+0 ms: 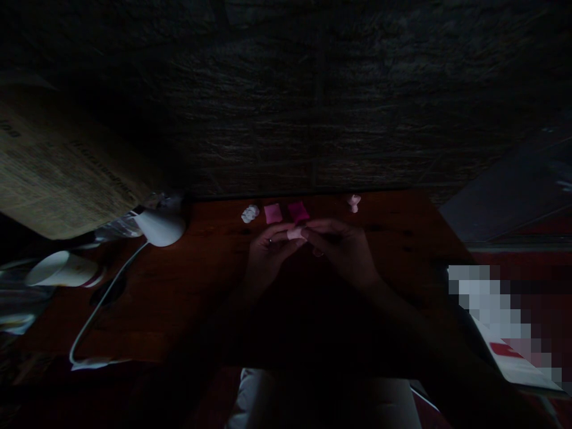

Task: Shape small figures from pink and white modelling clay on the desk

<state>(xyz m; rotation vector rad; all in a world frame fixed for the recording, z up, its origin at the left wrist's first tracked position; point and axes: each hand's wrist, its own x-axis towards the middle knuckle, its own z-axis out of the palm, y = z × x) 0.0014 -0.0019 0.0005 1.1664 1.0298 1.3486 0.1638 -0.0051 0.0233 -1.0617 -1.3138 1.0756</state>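
Observation:
In dim light, my left hand [268, 250] and my right hand [344, 247] meet over the wooden table. Between their fingertips is a small pale pink piece [295, 233], pinched from both sides; its material is hard to make out. Just beyond my fingers lie a light pink square [273, 213] and a magenta square [298, 211], side by side. A white lumpy piece [250, 213] rests to their left. Farther right stands a small pale pink shape [354, 203], narrow in its middle. Under my right fingers shows part of a small pinkish round thing [317, 252].
On the left are a white cone-shaped lamp base [159, 227] with its cable [109, 292], a paper cup [62, 269] lying tilted, and a large printed brown bag [75, 167]. A dark brick-patterned wall [286, 119] rises behind the wooden table [201, 268].

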